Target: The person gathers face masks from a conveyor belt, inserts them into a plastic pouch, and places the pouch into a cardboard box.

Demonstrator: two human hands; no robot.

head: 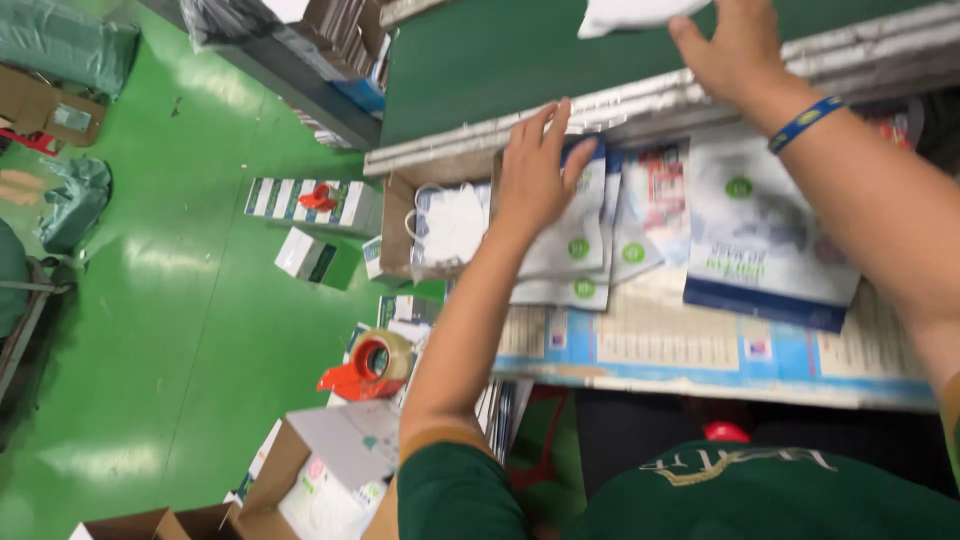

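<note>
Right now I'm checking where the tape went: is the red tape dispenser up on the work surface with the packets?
No, the red tape dispenser sits lower, left of the left forearm, beside the work surface.

Place: packing area of a factory | Signs: green painted floor (pixel 200 330), conveyor belt (pixel 520 60), stacks of flat printed packets (pixel 590 240), open cardboard boxes (pixel 320 470), tape dispenser (pixel 370 365)

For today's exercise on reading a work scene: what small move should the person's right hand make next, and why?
Probably draw the white item back towards the stack of pouches: the right hand touches it on the green belt, while the left hand lies flat on the pouches.
</note>
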